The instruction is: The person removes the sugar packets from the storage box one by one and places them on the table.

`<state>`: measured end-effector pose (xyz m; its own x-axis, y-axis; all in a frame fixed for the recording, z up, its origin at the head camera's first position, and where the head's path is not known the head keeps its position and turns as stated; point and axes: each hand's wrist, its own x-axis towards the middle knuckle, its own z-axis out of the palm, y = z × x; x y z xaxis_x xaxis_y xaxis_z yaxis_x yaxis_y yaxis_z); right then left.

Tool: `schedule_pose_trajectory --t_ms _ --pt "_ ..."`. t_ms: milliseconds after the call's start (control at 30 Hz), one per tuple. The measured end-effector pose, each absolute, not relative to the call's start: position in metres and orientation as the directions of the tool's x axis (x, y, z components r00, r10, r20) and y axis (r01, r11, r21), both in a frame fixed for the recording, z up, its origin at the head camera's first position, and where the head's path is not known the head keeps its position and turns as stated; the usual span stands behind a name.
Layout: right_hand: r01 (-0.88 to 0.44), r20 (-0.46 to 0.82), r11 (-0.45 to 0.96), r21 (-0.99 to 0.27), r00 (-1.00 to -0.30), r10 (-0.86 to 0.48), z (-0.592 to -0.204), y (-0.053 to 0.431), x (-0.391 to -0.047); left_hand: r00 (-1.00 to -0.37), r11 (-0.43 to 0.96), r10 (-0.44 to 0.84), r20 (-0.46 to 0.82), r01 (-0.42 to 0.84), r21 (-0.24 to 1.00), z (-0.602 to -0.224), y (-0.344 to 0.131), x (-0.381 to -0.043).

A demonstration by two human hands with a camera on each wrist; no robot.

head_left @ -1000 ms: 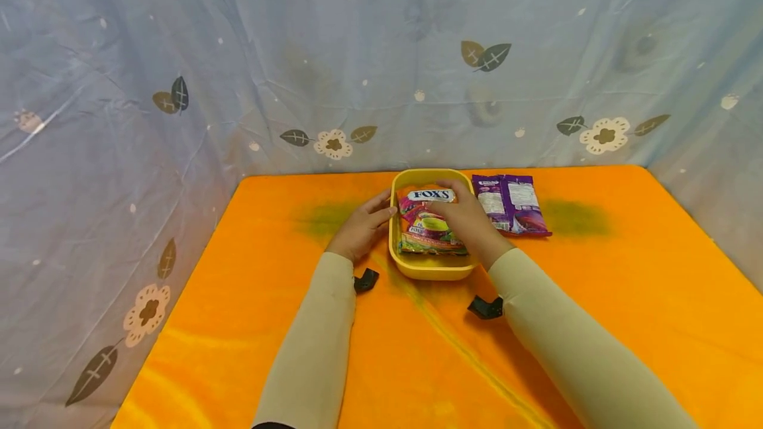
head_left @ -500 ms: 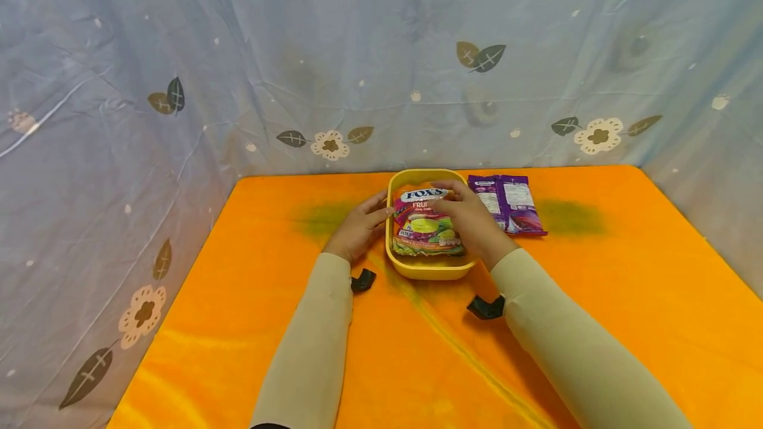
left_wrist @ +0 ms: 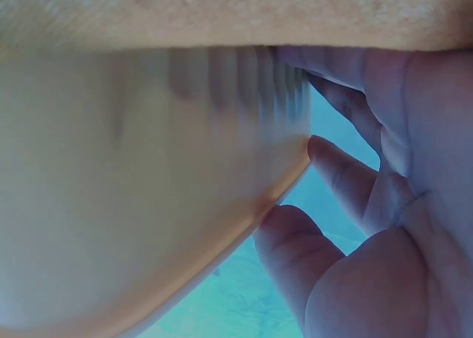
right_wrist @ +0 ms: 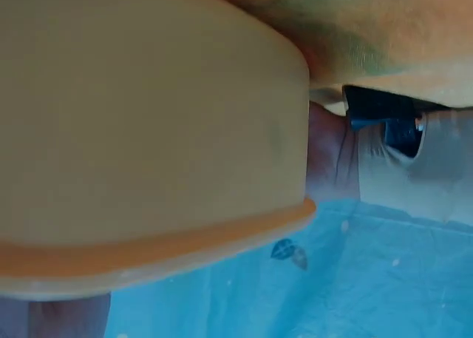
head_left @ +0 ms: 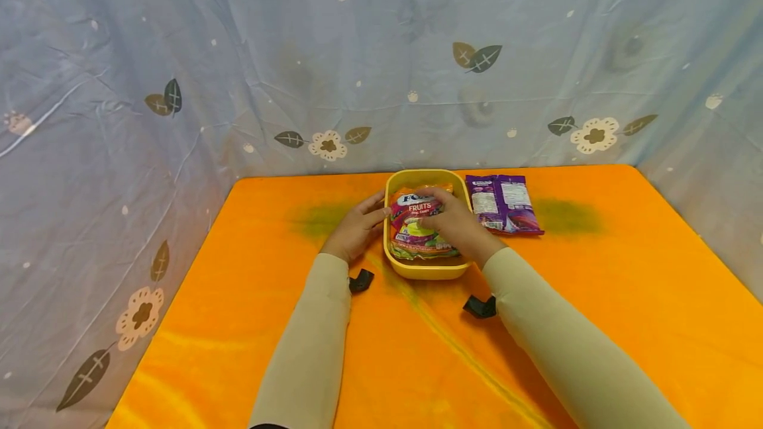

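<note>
A yellow plastic tub (head_left: 428, 273) stands on the orange cloth in the head view. Inside it lies a colourful Fox's Fruits candy bag (head_left: 417, 241), front face up. My right hand (head_left: 457, 227) reaches over the tub's right side and rests on the bag, thumb and fingers spread apart on its front. In the right wrist view the tub wall (right_wrist: 148, 131) hides most of that hand. Outside the tub's left wall is my left hand (head_left: 356, 227). Its thumb and fingertips touch the wall, as the left wrist view shows, with the palm (left_wrist: 429, 205) apart from it.
Purple printed packaging (head_left: 503, 205) lies flat just right of the tub; one packet or two, I cannot tell. A patterned curtain (head_left: 381, 65) hangs behind the table. Black mounts (head_left: 360, 281) sit at both wrists.
My right hand has slid left across the candy bag, now covering part of the brand name. The bag has shifted slightly toward me. My left hand has stayed against the tub.
</note>
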<state>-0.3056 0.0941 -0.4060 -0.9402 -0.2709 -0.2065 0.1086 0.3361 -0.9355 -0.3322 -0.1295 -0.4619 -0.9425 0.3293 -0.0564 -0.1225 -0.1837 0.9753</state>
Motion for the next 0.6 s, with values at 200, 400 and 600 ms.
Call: schedule_pose_trajectory --t_ms 200,400,600 --pt "0.107 -0.194 0.299 -0.948 -0.941 -0.277 -0.4113 0.0910 -0.3057 -0.941 -0.188 0.331 -0.067 -0.135 0.973 -0.4616 -0.1295 -0.3320" --pt "0.070 -0.161 0.300 -0.951 -0.943 -0.291 -0.4105 0.0910 -0.3046 -0.942 -0.205 0.329 -0.068 -0.141 0.969 -0.4605 -0.1295 -0.3321" --pt "0.067 -0.165 0.307 -0.950 -0.937 -0.309 -0.4114 0.0918 -0.3037 -0.941 -0.203 0.331 -0.069 -0.142 0.969 -0.4615 -0.1301 -0.3323"
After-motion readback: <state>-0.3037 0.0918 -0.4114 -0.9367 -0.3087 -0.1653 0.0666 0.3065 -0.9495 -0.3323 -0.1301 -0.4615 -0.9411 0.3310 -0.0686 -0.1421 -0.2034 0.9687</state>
